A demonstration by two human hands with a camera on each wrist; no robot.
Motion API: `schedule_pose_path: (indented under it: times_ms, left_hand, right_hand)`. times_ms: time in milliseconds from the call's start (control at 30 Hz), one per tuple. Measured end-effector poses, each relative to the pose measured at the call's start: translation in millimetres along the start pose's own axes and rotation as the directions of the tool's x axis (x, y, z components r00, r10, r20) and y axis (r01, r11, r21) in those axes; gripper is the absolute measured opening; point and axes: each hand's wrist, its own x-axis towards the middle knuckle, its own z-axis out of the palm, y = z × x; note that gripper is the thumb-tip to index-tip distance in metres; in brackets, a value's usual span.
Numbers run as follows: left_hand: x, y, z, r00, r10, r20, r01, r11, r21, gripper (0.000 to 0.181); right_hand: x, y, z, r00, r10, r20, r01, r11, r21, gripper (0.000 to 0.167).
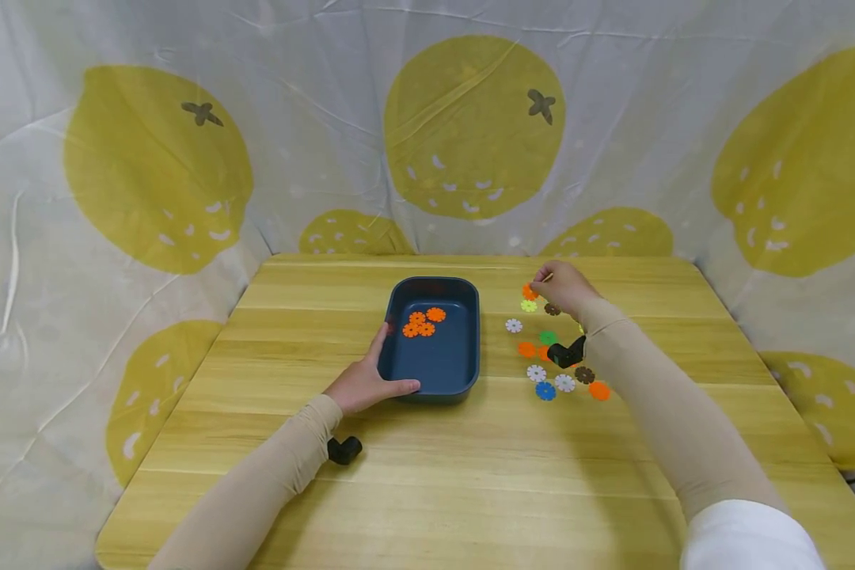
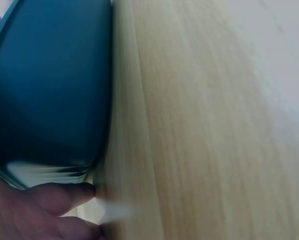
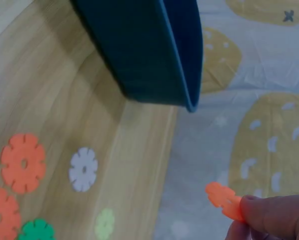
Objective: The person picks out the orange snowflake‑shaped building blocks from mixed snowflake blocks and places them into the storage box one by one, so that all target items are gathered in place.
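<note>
My right hand pinches an orange snowflake disc by its edge between thumb and fingers, raised off the table in the right wrist view. At the near left corner of a dark blue tray, my left hand grips the tray, its thumb along the front rim and its fingers on the left wall. Several orange discs lie inside, toward the far left. Below the right hand, loose discs are spread on the table: a yellow one, a white one, a green one and a blue one.
The wooden table carries the tray and discs. A fabric sheet printed with yellow fruit hangs behind and on both sides. Black wrist mounts stick out from both sleeves. My right forearm covers part of the spread discs.
</note>
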Motion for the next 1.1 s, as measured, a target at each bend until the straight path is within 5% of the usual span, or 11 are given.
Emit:
schedule_pose_path:
  times_ms: [533, 1100]
  left_hand:
    - [-1.7, -0.3, -0.8, 1.0, -0.008, 0.005, 0.008, 1.0, -0.009, 0.125]
    - [-5.3, 4.1, -1.8, 1.0, -0.011, 0.015, 0.011, 1.0, -0.009, 0.124]
  right_hand:
    - [25.0, -69, 61, 0.991, -0.134, 0.025, 0.134, 0.991, -0.02, 0.014]
    - [37.0, -87, 109, 0.981, -0.183, 0.062, 0.187, 0.98, -0.064, 0.014]
